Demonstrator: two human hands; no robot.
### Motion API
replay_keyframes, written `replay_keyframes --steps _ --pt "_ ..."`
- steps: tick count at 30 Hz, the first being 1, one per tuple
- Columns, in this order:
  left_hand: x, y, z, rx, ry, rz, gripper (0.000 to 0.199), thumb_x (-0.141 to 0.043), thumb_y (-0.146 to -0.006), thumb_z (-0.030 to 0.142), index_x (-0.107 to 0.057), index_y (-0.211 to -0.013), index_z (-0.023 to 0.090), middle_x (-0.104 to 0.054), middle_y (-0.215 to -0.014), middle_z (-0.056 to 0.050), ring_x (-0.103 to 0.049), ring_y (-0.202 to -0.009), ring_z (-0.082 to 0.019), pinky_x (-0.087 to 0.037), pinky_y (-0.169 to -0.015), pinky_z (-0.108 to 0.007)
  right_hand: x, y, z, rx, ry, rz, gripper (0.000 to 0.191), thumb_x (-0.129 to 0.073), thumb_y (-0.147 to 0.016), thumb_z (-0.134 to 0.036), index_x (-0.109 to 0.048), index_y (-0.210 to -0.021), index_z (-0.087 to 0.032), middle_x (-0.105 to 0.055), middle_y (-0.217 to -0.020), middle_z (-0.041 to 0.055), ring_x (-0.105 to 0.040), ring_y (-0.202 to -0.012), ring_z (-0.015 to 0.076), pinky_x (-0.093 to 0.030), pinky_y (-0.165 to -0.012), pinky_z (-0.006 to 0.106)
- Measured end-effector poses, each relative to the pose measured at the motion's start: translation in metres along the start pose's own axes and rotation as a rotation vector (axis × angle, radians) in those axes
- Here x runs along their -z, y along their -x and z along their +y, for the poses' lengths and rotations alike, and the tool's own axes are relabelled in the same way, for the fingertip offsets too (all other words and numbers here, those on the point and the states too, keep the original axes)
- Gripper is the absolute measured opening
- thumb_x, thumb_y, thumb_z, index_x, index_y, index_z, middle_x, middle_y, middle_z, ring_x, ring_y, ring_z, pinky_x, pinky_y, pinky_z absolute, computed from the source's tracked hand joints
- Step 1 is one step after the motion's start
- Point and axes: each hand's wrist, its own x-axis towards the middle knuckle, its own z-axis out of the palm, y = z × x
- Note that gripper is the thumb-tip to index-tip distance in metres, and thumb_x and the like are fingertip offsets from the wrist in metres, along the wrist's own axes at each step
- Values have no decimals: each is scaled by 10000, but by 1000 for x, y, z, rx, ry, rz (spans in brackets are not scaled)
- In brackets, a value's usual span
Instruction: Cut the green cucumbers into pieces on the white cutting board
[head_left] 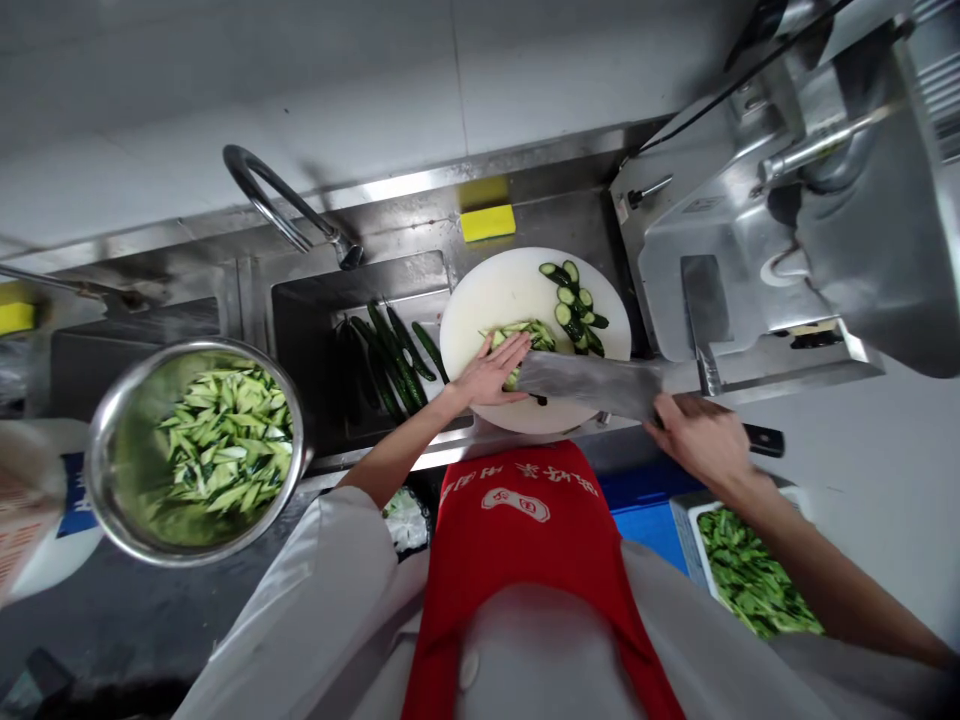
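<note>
My right hand [701, 437] is wrapped round the dark handle of a cleaver [592, 384]. The cleaver's broad blade, slightly blurred, lies over the right part of a round white cutting board [480, 290]. Close to the blade's tip, my left hand [493, 372] rests with fingers stretched out and thumb apart, touching a pile of cut cucumber [538, 333]. Part of that pile is hidden under the hand and blade. Several cucumber slices [577, 310] with dark green skin lie at the board's right side.
Whole cucumbers [394, 355] lie in the sink [315, 300] below a curved faucet [277, 195]. At left stands a steel bowl [101, 450] of cut cucumber. A yellow sponge [487, 223] sits behind the board. Another cleaver [703, 300] lies at right, with leafy greens [757, 575] in a white box.
</note>
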Motion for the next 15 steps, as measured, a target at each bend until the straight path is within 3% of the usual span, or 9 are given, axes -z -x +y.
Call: replay_keyframes --steps 2,5,8,9,12,15 --pt "-6 5 0 34 8 63 914 -502 -879 626 -159 -1554 114 -216 -1586 -191 -170 -1481 -360 -40 -1192 -601 -3 26 17 -77 -3 51 213 -551 -864 -379 -591 -821 -174 -645 -740 85 -576 -694 191 -231 -565 267" --pt "-32 10 36 -23 64 112 600 -456 -948 467 -415 -1452 144 -413 -1492 -172 -342 -1406 -338 -216 -1172 -570 -10 60 28 -285 -28 143 265 -557 -850 -448 -579 -785 -192 -640 -685 75 -588 -655 200 -244 -551 280" --pt "-81 8 96 -357 162 -80 343 -425 -945 267 -634 -1208 200 -633 -1250 -84 -590 -1148 -216 -431 -1083 -385 -17 81 22 -569 -118 223 257 -572 -832 -468 -587 -806 -213 -628 -626 60 -593 -612 219 -305 -560 301" --pt "-101 6 114 -387 149 -138 332 -463 -915 262 -643 -1191 215 -637 -1241 -67 -604 -1124 -207 -448 -1075 -362 -18 85 17 -654 -175 248 256 -576 -826 -474 -592 -817 -219 -631 -627 58 -593 -604 220 -330 -568 308" --pt "-151 0 144 -161 -9 -153 396 -522 -841 240 -629 -1222 256 -583 -1339 -62 -562 -1221 -211 -439 -1104 -355 -21 95 2 -814 -409 353 298 -593 -798 -521 -603 -820 -224 -649 -680 55 -590 -587 197 -394 -586 312" --pt "-177 2 142 -56 -91 -103 450 -536 -804 237 -621 -1244 268 -532 -1409 -62 -517 -1290 -235 -388 -1152 -398 -24 107 -15 -922 -647 424 343 -615 -778 -559 -615 -813 -218 -644 -693 36 -570 -559 161 -426 -572 293"
